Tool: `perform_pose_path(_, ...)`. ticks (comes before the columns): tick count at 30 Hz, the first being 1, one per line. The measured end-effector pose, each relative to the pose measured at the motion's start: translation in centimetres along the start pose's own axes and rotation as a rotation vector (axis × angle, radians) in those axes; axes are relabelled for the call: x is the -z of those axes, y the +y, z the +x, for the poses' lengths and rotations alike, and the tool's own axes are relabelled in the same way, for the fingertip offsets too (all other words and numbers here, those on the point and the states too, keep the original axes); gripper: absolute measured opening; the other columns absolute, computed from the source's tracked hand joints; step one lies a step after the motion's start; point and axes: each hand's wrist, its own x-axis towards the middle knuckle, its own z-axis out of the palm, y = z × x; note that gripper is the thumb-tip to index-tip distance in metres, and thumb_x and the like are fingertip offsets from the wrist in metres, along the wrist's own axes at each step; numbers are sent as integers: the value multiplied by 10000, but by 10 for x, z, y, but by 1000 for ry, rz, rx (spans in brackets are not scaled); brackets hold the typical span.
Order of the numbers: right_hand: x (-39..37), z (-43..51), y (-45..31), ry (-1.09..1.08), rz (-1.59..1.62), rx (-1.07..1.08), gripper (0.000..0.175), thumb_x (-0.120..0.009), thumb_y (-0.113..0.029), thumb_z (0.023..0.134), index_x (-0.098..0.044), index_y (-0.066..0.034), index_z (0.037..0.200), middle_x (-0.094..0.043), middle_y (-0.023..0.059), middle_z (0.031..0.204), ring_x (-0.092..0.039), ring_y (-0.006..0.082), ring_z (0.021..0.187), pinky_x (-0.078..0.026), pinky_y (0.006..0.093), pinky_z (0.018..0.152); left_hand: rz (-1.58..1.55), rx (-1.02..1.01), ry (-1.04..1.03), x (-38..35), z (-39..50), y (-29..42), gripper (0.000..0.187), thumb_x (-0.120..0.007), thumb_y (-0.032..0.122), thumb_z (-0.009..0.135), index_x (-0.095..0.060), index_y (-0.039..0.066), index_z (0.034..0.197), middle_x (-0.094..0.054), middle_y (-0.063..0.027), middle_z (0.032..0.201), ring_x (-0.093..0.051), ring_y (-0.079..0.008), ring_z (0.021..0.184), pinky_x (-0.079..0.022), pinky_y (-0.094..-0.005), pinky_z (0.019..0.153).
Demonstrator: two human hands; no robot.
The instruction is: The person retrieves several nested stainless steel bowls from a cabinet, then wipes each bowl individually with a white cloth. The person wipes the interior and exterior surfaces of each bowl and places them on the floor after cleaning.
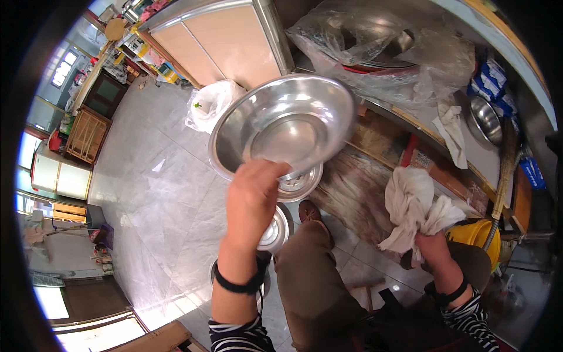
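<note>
A large stainless steel basin (pixel 290 127) is held up in the middle of the view, tilted so that its inside shows. My left hand (pixel 257 189) grips its near rim, fingers folded over the edge. Lower right, my right hand (pixel 431 251) holds a crumpled off-white cloth (pixel 411 193), apart from the basin. Beneath the basin a smaller metal bowl (pixel 301 185) shows in part on the floor. Another metal bowl (pixel 272 231) stands nearer, partly hidden by my left forearm.
A bin lined with a white plastic bag (pixel 215 103) stands by the cabinet (pixel 228 39). On the right shelf are plastic-covered metalware (pixel 378 61), a small steel bowl (pixel 485 119) and a cloth (pixel 453 132). A yellow bucket (pixel 477 237) stands lower right; a stained mat (pixel 356 193) lies below the shelf.
</note>
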Motion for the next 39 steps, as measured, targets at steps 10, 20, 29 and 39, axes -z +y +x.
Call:
perform_pose_path(10,50,-56,-34,-1,717,-233,355,-634,-150,858,-572,53,1142,-655,104,1013,-644,202,860,-512,306,733,92,-584,-347,-22,-81,185,182,-535,147,739,-614,69,883,-506,-32,848,-517,-203,863,-423,-351,839)
perform_pose_path(20,85,-74,28,241,923,-282,322,-595,-35,806,-564,103,1095,-647,148,973,-661,253,829,-538,345,712,-346,75,68,-25,-110,210,734,-748,196,706,-420,46,1346,-434,-168,1350,-393,-343,1274,-351,-452,1039)
perform_pose_path(29,57,-97,9,312,673,-9,354,-665,-30,777,-583,28,1116,-639,100,1020,-624,204,910,-505,305,784,-1551,1196,-192,-53,-136,200,429,-647,198,883,-495,36,1250,-605,-82,1125,-611,-163,909,-508,-278,683)
perform_pose_path(39,89,-87,-22,268,-142,456,548,-696,-24,768,-472,-3,1268,-567,132,1198,-563,226,1104,-443,342,931,-1354,1088,-80,-64,-147,201,381,-555,-19,830,-487,-24,1205,-572,-112,1138,-595,-245,986,-491,-378,831)
